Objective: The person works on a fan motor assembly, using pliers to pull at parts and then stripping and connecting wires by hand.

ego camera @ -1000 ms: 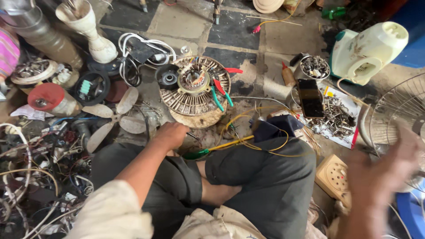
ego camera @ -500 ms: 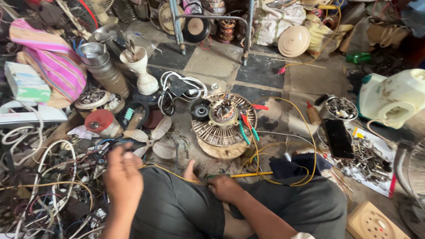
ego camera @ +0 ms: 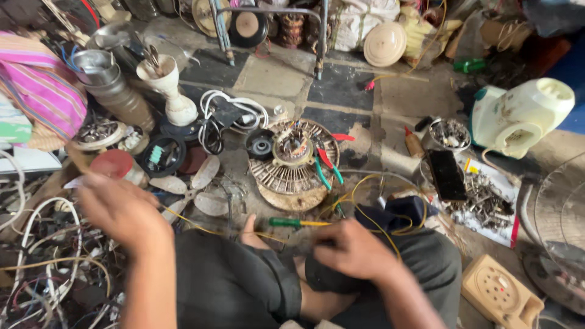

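L hand: fingers loosely spread, held nothing, left of the round ribbed metal fan motor.
R hand: curled, grip unclear, by thin yellow wires below motor.
Risk: wires could snag, drag green-handled screwdriver.

This is a floor-level repair workshop for electric fans and small appliances. An opened fan motor sits on the stone floor among loose fan blades, tangled wires, a screwdriver, pliers, a tray of screws and a wire fan guard.
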